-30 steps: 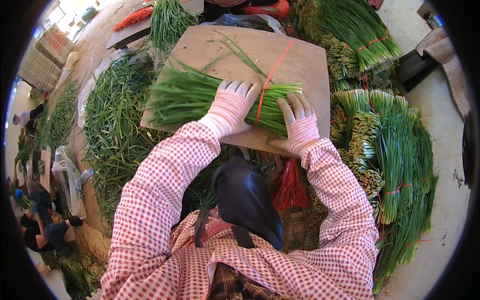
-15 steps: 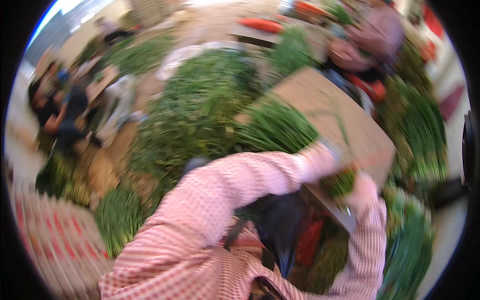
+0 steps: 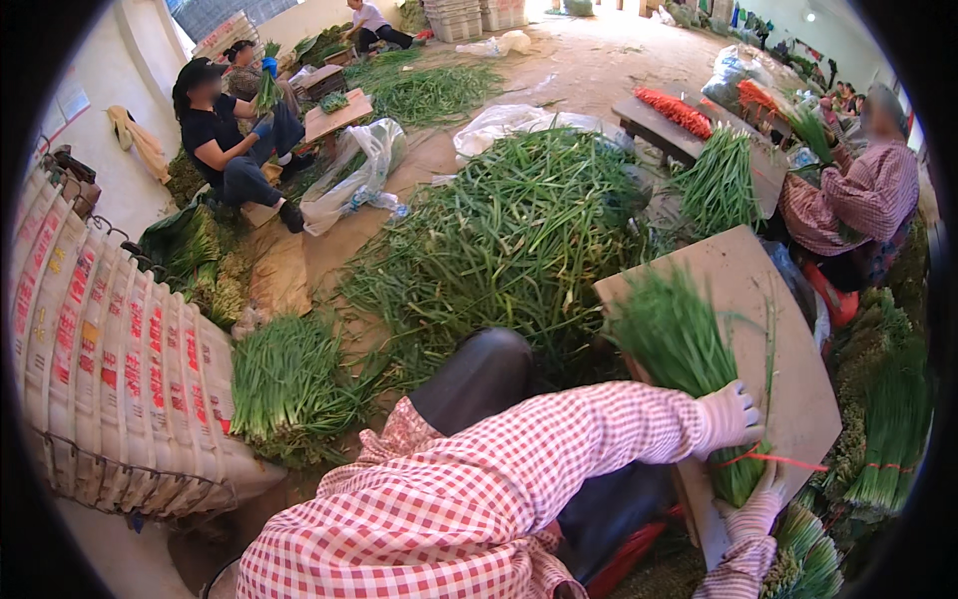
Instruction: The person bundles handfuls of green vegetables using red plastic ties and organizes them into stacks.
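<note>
A bunch of long, thin green stalks (image 3: 689, 339) lies across a tilted brown board (image 3: 788, 329) in front of me, its far tips smeared by motion. A thin red tie (image 3: 743, 456) crosses the near part of the bunch, one end sticking out to the right. My gloved left hand (image 3: 731, 417) grips the stalks from above, just beyond the tie. Closed around the near end, on the right side, is my gloved right hand (image 3: 753, 509), close to the tie; its fingers are partly hidden. A loose stalk (image 3: 770, 344) rests on the board.
A large heap of loose green stalks (image 3: 519, 230) lies beyond my knee. Left of me are a bundle (image 3: 299, 384) and a stack of pale crates (image 3: 120, 339). Tied bundles (image 3: 888, 429) line the right. Co-workers sit at the left (image 3: 225, 140) and right (image 3: 858, 190).
My view has turned left and steadied. The bunch now points away from me rather than leftward, and a red tie shows across it. Both hands stay at the bunch.
</note>
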A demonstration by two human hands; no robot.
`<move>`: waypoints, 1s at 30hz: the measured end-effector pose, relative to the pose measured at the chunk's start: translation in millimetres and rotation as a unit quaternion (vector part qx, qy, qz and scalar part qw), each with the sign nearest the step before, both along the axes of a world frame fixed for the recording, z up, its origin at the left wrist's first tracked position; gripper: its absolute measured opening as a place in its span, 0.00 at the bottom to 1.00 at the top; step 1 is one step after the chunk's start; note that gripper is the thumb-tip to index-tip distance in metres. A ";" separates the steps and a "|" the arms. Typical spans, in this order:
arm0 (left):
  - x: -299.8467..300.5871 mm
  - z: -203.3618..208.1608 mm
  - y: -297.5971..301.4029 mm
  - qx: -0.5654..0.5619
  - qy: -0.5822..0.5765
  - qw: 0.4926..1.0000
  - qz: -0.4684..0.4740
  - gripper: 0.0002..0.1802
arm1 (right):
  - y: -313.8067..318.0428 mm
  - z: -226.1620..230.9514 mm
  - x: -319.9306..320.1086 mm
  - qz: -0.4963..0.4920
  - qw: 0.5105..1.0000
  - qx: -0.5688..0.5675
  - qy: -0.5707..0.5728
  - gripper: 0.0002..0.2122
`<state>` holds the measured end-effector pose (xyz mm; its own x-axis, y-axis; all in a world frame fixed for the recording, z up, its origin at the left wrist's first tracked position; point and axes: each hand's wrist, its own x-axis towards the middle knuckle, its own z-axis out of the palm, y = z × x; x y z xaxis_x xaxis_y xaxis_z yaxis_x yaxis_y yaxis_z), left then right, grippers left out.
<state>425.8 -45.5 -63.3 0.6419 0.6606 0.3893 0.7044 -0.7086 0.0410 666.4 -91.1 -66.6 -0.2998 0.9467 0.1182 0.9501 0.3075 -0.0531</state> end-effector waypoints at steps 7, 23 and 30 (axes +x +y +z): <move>8.7 30.6 9.3 -0.162 0.114 0.980 0.002 0.52 | 9.1 63.3 -43.4 -0.075 0.967 -0.108 -0.219 0.64; 24.4 32.8 9.7 -0.216 0.076 0.974 -0.003 0.63 | 37.4 10.1 -3.5 -0.018 0.974 -0.183 0.134 0.64; 15.2 43.0 3.5 -0.225 0.082 0.971 0.005 0.65 | -11.4 64.8 -14.7 -0.032 0.999 -0.005 0.012 0.37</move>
